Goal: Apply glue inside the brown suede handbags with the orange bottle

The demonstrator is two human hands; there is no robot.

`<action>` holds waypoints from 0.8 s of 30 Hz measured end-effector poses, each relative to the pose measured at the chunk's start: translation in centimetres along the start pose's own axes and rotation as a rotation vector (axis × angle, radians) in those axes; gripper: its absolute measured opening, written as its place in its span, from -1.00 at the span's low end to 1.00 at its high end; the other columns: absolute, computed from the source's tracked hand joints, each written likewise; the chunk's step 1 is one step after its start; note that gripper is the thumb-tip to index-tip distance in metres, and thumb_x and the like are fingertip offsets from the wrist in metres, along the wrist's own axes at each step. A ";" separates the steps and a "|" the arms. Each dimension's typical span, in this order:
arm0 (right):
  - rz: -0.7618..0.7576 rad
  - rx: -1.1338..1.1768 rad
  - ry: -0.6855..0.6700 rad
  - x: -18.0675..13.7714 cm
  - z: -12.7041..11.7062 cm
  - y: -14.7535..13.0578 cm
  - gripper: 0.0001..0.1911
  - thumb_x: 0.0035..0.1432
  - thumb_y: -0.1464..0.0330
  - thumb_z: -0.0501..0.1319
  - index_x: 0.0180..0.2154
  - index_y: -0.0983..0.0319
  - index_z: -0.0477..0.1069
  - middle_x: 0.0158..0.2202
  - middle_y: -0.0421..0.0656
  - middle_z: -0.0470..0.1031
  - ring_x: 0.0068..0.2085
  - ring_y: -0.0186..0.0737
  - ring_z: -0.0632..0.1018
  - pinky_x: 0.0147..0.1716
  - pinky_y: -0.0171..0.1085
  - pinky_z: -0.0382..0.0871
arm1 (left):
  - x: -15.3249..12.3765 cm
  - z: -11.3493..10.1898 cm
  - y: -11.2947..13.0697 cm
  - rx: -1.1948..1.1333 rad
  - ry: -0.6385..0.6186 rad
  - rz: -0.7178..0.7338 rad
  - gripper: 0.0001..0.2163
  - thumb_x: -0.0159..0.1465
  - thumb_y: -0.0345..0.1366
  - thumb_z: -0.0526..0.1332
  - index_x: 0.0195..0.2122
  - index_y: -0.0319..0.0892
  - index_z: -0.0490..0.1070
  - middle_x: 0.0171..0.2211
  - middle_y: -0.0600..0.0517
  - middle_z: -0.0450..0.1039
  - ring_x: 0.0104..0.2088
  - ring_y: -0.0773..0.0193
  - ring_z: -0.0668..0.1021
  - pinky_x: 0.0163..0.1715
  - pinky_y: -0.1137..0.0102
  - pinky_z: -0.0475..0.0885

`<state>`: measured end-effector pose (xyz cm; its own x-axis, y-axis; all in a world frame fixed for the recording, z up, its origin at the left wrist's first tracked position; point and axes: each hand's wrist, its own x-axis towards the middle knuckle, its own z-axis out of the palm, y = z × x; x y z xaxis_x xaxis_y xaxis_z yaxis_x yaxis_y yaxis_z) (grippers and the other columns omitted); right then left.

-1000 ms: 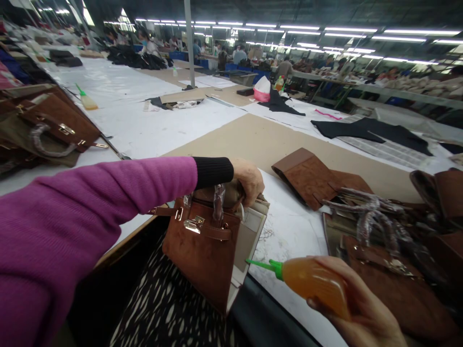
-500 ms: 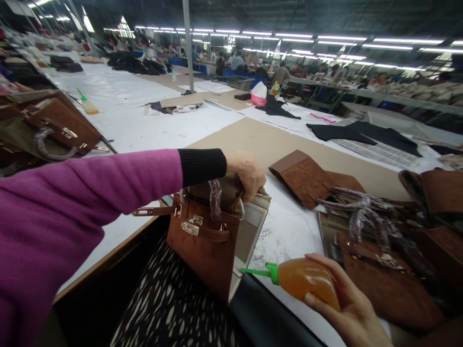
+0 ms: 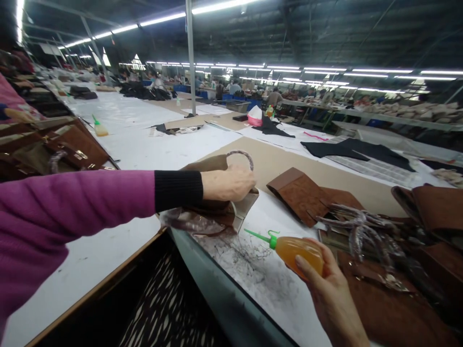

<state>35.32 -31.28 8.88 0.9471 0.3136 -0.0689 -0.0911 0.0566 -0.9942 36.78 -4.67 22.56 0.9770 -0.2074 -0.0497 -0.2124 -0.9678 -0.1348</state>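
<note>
The left hand [image 3: 228, 183] grips the top of a brown suede handbag [image 3: 213, 212] lying at the table edge [image 3: 202, 262]. The right hand [image 3: 327, 284], fingers wrapped, holds an amber squeeze bottle with a green nozzle [image 3: 294, 250] nearby.

Taking the brown suede handbag [image 3: 213, 212] lying at the table edge as landmark: just right of it runs a bare strip of scribbled white paper [image 3: 260, 274], open down to the table's near rim. Further right, a folded brown suede panel [image 3: 300, 193] and a heap of brown bags with plastic-wrapped handles [image 3: 379, 241] block the way. Behind the handbag, bare tan board [image 3: 289, 154] lies open. Left of it, white tabletop [image 3: 144, 144] is free up to stacked brown bags [image 3: 68, 149].
</note>
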 end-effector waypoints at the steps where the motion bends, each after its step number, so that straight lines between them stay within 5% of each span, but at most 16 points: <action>1: -0.023 -0.037 -0.003 0.4 0.2 0.4 -0.38 -0.01 0.11 0.42 0.02 0.13 0.26 -0.06 -0.08 0.44 -0.10 0.03 0.48 -0.14 -0.14 0.41 | -0.1 0.6 0.2 0.018 -0.044 -0.010 -0.81 0.09 -0.56 0.11 -0.36 -0.39 0.51 -0.44 -0.19 0.49 -0.40 0.12 0.50 -0.43 0.32 0.33; 5: -0.080 -0.127 0.019 2.1 0.8 1.6 -0.36 -0.03 0.09 0.42 0.01 0.13 0.25 -0.10 -0.09 0.45 -0.13 0.07 0.48 -0.17 -0.07 0.41 | -0.7 2.2 0.5 0.057 -0.132 0.005 -0.84 0.05 -0.53 0.14 -0.36 -0.35 0.47 -0.45 -0.20 0.49 -0.38 0.05 0.54 -0.45 0.28 0.39; 24: -0.259 -0.320 0.051 7.8 3.1 3.7 -0.41 -0.07 0.08 0.39 -0.04 0.17 0.31 -0.15 -0.10 0.44 -0.18 0.10 0.47 -0.08 0.07 0.26 | -0.1 5.0 -2.0 0.034 0.003 0.033 -0.93 0.08 -0.50 0.18 -0.45 -0.32 0.46 -0.44 -0.15 0.50 -0.37 0.12 0.54 -0.40 0.32 0.41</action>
<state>41.43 -25.69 4.93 0.9409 0.2798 0.1908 0.2449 -0.1731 -0.9540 37.00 -2.00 17.94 0.9695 -0.2397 -0.0516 -0.2450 -0.9550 -0.1669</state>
